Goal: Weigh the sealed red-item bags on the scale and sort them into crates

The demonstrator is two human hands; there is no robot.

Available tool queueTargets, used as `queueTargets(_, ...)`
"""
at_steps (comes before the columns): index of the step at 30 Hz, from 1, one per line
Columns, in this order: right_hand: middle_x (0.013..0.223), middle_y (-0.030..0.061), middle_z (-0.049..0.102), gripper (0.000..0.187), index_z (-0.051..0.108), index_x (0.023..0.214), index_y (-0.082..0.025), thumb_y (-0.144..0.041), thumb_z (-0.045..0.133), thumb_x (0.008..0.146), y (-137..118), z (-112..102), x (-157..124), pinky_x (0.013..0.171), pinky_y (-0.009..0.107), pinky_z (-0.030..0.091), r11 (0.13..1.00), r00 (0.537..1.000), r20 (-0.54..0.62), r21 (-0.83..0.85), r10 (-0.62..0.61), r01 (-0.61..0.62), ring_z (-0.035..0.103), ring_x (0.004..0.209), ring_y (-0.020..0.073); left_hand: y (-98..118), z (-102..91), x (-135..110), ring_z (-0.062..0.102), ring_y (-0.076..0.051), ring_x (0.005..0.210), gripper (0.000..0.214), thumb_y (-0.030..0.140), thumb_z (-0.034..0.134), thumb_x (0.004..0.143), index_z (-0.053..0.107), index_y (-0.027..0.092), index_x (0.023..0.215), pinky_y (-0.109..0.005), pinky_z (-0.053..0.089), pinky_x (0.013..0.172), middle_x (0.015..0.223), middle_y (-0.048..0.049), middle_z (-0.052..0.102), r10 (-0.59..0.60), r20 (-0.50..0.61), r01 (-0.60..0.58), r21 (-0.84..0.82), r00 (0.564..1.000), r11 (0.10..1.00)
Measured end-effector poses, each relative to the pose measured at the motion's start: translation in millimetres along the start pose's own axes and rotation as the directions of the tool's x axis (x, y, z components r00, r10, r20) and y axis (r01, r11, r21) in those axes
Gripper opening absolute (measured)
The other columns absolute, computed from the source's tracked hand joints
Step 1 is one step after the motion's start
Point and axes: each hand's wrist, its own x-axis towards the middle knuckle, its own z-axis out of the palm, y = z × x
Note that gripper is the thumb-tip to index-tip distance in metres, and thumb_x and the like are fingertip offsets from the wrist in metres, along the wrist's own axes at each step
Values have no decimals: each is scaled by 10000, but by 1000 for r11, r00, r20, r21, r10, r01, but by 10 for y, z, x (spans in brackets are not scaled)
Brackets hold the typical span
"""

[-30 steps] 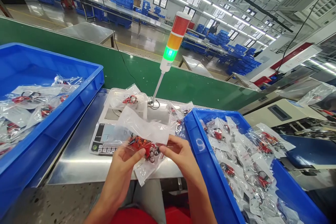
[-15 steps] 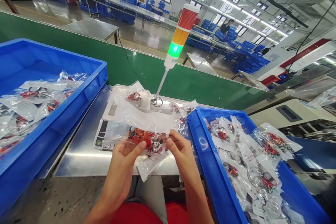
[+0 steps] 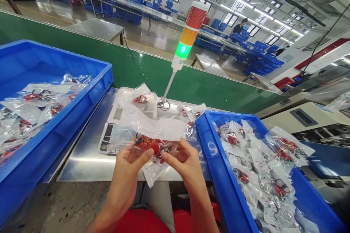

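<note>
A clear plastic bag (image 3: 149, 142) with red, orange and black wired parts inside is held up between my hands, over the front of a scale (image 3: 105, 142). My left hand (image 3: 131, 162) pinches its left side, thumb pressed on the red part. My right hand (image 3: 183, 156) grips the right side, its thumb near the dark wires. Below them, another bag (image 3: 154, 173) reaches over the edge of the metal table (image 3: 87, 164). Another bagged part (image 3: 140, 99) lies on the scale's pale tray, which the held bag partly hides.
Blue crates of bagged parts stand on the left (image 3: 90, 94) and right (image 3: 218, 167). More small bags (image 3: 190, 116) lie behind my right hand. A signal tower (image 3: 187, 36) with its green light lit rises before a green partition (image 3: 232, 96).
My right hand has shifted a little left along the bag, its thumb now closer to my left thumb. My left hand stays nearly in place.
</note>
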Motion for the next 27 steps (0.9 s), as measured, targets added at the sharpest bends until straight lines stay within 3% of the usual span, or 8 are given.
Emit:
queueTargets(5, 911, 12, 787, 312, 789, 1053, -245, -338, 849, 761, -33, 8, -5, 668, 237, 596, 1000, 1000, -19, -5, -5, 5, 688, 721, 148, 31, 28, -28, 711, -222, 773, 475, 364, 978, 413, 638, 178, 688, -308, 579, 755, 721, -15, 722, -8, -31, 9, 3, 999, 1000)
queueTargets(9, 966, 42, 800, 348, 790, 1088, -247, -469, 791, 820, -37, 0, 1, 727, 275, 611, 999, 999, -8, -5, -35, 35, 733, 854, 207, 53, 49, -32, 714, -254, 868, 481, 327, 965, 446, 695, 164, 808, -370, 584, 855, 841, -49, 752, -5, 22, 6, -11, 1000, 1000)
queueTargets(19, 809, 27, 780, 328, 793, 944, -233, -545, 704, 889, -39, -58, -3, 643, 234, 580, 990, 992, -39, -85, -119, 116, 695, 663, 148, 37, -16, -25, 699, -224, 803, 486, 505, 946, 547, 673, 158, 748, -338, 576, 778, 874, -82, 750, 42, 29, -43, 22, 999, 999)
queueTargets(23, 798, 26, 772, 293, 791, 929, -234, -515, 721, 886, -25, -55, -26, 633, 241, 588, 993, 993, -35, -47, -109, 107, 701, 671, 151, 58, -1, -23, 702, -224, 801, 517, 483, 964, 511, 683, 164, 805, -361, 585, 825, 822, -51, 741, 38, 0, -38, -11, 999, 999)
queueTargets(27, 729, 18, 753, 292, 794, 931, -237, -517, 731, 879, 21, -50, -82, 629, 253, 590, 996, 995, -51, -20, -85, 84, 697, 654, 154, 68, -2, -12, 691, -199, 755, 495, 453, 978, 481, 632, 183, 711, -326, 584, 798, 721, -8, 703, 38, -35, -39, -27, 999, 999)
